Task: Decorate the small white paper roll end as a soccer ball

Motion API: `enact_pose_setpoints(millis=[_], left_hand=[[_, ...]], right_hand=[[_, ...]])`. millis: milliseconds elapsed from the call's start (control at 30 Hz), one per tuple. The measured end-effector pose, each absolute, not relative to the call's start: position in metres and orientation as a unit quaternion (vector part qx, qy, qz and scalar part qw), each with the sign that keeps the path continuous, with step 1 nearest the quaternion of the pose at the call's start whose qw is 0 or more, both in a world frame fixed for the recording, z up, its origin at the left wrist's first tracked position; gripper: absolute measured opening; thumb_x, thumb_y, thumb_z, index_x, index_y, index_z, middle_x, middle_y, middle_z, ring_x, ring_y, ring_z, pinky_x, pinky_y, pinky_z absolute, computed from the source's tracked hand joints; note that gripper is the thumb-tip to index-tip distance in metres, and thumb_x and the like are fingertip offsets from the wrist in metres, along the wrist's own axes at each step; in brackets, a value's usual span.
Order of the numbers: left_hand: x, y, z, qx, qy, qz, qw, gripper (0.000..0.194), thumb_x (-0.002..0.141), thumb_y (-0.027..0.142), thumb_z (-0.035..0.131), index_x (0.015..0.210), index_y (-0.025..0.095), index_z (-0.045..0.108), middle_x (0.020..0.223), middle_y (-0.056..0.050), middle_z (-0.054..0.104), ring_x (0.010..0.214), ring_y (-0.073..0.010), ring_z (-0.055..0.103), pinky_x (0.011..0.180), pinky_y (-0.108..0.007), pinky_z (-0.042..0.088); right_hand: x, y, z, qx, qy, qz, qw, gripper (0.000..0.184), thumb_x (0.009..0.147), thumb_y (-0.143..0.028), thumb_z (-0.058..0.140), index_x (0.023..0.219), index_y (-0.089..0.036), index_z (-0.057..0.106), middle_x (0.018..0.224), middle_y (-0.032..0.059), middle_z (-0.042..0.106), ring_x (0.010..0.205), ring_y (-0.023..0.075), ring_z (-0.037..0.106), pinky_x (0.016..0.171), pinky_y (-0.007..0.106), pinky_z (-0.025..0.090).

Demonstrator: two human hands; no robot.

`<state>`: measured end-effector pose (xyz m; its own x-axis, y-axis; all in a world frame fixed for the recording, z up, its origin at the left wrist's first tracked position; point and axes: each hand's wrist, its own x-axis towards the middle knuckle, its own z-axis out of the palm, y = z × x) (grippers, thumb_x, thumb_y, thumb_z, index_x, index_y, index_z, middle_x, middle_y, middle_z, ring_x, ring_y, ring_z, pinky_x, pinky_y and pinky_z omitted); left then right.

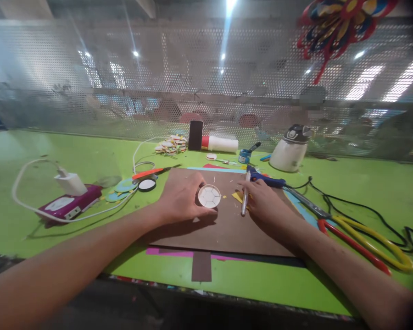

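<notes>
My left hand (182,196) is closed round a small white paper disc (209,196) with drawn lines, held just above a brown sheet of card (223,229). My right hand (265,199) grips a white pen (244,201), its tip down on the brown card beside a small yellow paper scrap (237,196). The two hands sit close together over the middle of the card.
A blue glue gun (265,179) lies behind my right hand. Big red-and-yellow scissors (358,233) and black cables lie to the right. A charger on a pink device (69,201), paper discs (170,144), a glue tube (220,144), a paint pot (243,156) and a white jug (291,149) stand around on the green table (37,151).
</notes>
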<state>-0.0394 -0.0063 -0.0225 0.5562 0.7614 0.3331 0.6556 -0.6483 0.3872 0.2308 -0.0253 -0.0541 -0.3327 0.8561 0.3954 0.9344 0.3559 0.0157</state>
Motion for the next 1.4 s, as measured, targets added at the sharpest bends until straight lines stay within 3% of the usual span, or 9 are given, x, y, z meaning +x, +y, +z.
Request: enact_pose_setpoints(millis=[300, 500, 733, 933, 1100, 1267, 1400], left_hand=[[-0.04, -0.002, -0.029, 0.892, 0.352, 0.253, 0.128, 0.046, 0.082, 0.048, 0.072, 0.116, 0.019, 0.061, 0.116, -0.011, 0.069, 0.104, -0.0283, 0.064, 0.092, -0.043, 0.049], [-0.041, 0.005, -0.036, 0.893, 0.327, 0.276, 0.136, 0.052, 0.082, 0.045, 0.073, 0.124, 0.018, 0.061, 0.123, -0.012, 0.07, 0.111, -0.0312, 0.065, 0.098, -0.045, 0.05], [-0.041, 0.006, -0.036, 0.887, 0.321, 0.288, 0.167, 0.049, 0.081, 0.045, 0.076, 0.121, 0.021, 0.061, 0.119, -0.01, 0.071, 0.106, -0.0274, 0.066, 0.095, -0.043, 0.052], [-0.041, 0.008, -0.038, 0.883, 0.338, 0.286, 0.155, 0.052, 0.077, 0.051, 0.077, 0.117, 0.02, 0.061, 0.114, -0.01, 0.07, 0.1, -0.028, 0.065, 0.09, -0.045, 0.052], [-0.041, 0.007, -0.037, 0.881, 0.351, 0.276, 0.156, 0.05, 0.075, 0.046, 0.078, 0.114, 0.02, 0.06, 0.11, -0.008, 0.07, 0.096, -0.0264, 0.066, 0.085, -0.041, 0.052], [-0.04, 0.004, -0.033, 0.879, 0.37, 0.256, 0.155, 0.05, 0.074, 0.05, 0.079, 0.109, 0.019, 0.061, 0.106, -0.007, 0.069, 0.092, -0.0255, 0.064, 0.079, -0.038, 0.05], [-0.039, 0.003, -0.031, 0.88, 0.383, 0.245, 0.14, 0.052, 0.072, 0.054, 0.08, 0.108, 0.02, 0.061, 0.104, -0.006, 0.069, 0.091, -0.0252, 0.064, 0.077, -0.036, 0.048]], right_hand=[[0.22, -0.033, -0.046, -0.564, -0.813, -0.087, 0.114, 0.06, 0.087, 0.0, 0.043, 0.145, -0.01, 0.055, 0.13, 0.0198, 0.068, 0.11, 0.0331, 0.058, 0.09, 0.043, 0.05], [0.221, -0.035, -0.044, -0.563, -0.817, -0.064, 0.101, 0.064, 0.085, 0.004, 0.042, 0.147, -0.009, 0.054, 0.13, 0.0204, 0.068, 0.114, 0.0325, 0.058, 0.096, 0.044, 0.05], [0.223, -0.035, -0.045, -0.552, -0.823, -0.045, 0.123, 0.055, 0.086, 0.001, 0.049, 0.138, -0.012, 0.062, 0.128, 0.0171, 0.07, 0.117, 0.0311, 0.059, 0.102, 0.045, 0.049], [0.223, -0.033, -0.047, -0.556, -0.812, -0.069, 0.165, 0.05, 0.088, 0.0, 0.045, 0.135, -0.005, 0.062, 0.127, 0.0218, 0.067, 0.118, 0.0339, 0.056, 0.104, 0.049, 0.047], [0.221, -0.038, -0.042, -0.537, -0.819, -0.09, 0.181, 0.03, 0.094, -0.011, 0.047, 0.111, -0.011, 0.072, 0.117, 0.02, 0.069, 0.111, 0.032, 0.057, 0.106, 0.049, 0.044], [0.218, -0.044, -0.039, -0.524, -0.823, -0.112, 0.189, 0.022, 0.096, -0.026, 0.052, 0.086, -0.017, 0.069, 0.095, 0.0163, 0.069, 0.092, 0.0302, 0.056, 0.084, 0.045, 0.048], [0.213, -0.049, -0.037, -0.518, -0.819, -0.126, 0.211, 0.018, 0.092, -0.029, 0.057, 0.077, -0.02, 0.064, 0.086, 0.0126, 0.065, 0.087, 0.0275, 0.056, 0.077, 0.04, 0.045]])
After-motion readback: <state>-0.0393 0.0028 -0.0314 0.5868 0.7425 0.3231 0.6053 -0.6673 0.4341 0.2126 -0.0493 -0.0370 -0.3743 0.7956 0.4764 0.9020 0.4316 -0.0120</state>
